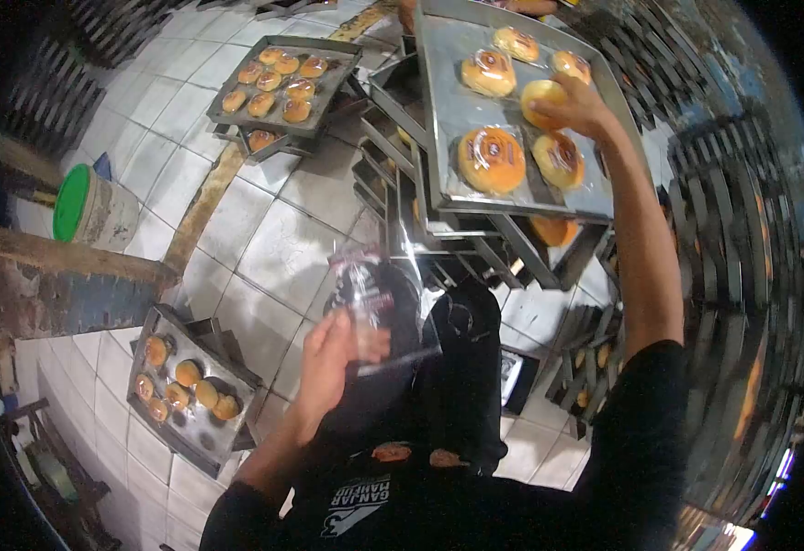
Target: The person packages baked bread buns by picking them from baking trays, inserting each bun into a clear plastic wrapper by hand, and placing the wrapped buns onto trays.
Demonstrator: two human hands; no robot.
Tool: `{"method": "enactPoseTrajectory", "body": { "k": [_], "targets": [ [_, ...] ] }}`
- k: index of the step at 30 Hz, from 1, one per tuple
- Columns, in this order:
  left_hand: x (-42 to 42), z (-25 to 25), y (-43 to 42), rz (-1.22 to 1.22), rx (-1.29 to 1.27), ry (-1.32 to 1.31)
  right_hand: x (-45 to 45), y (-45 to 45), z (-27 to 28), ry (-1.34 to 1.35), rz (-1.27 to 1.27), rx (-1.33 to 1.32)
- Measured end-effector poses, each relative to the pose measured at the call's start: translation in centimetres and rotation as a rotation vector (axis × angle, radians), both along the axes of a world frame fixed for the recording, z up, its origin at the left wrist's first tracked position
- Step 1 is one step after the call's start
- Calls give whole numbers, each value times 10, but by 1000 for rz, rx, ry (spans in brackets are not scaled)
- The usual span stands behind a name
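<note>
My left hand (330,356) is closed on clear plastic bags (370,298) with dark printing, held in front of my body. Up at the right, my right hand (581,108) reaches into a metal tray (437,110), its fingers round a golden bun (539,99). More buns lie about it in the tray, several of them in clear printed wrappers, such as the large wrapped bun (492,159) at the near left. My right palm and part of the gripped bun are hidden by the fingers.
Under the tray is a stack of metal trays (402,147). Two more trays of buns stand on the tiled floor (259,225): one at the back (223,106), one at lower left (168,441). A bucket with a green lid (72,202) is at left. Racks of slatted dark trays (714,248) line the right.
</note>
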State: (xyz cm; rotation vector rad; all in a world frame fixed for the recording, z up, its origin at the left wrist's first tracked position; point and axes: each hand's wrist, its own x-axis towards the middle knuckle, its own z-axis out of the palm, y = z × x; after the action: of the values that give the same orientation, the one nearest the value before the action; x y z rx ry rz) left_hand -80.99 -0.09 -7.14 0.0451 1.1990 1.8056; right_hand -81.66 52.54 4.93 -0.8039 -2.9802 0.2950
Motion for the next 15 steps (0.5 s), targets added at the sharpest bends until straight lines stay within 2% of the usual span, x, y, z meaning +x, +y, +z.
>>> {"method": "enactPoseTrajectory", "body": {
  "k": [3,4,6,8,9,10,11,12,13,14,15],
  "targets": [
    [-13,3,12,99,54,-51,28,-37,12,88,19,-10],
    [-19,9,20,145,83,-67,41,-61,18,340,-54,-116],
    [-32,16,28,234,140,-123,63,-135,41,749,-18,-622],
    [-47,4,39,290,193,-196,88,-210,41,870,-36,-913],
    [-55,-11,47,283,203,-239,102,-244,33,781,-64,-988],
    [-63,-30,57,271,208,-285,114,-295,35,689,-143,-952],
    [-66,-37,61,254,210,-331,123,-325,2,752,-19,-881],
    [-63,-28,65,219,216,-348,134,-360,-9,671,-9,-856],
    [-61,-25,72,186,151,-369,142,-374,-25,721,279,-367],
    [-50,-12,76,172,169,-338,144,-379,-39,797,475,-225],
    [-38,4,75,156,182,-312,147,-374,-53,837,424,-145]
  ]
}}
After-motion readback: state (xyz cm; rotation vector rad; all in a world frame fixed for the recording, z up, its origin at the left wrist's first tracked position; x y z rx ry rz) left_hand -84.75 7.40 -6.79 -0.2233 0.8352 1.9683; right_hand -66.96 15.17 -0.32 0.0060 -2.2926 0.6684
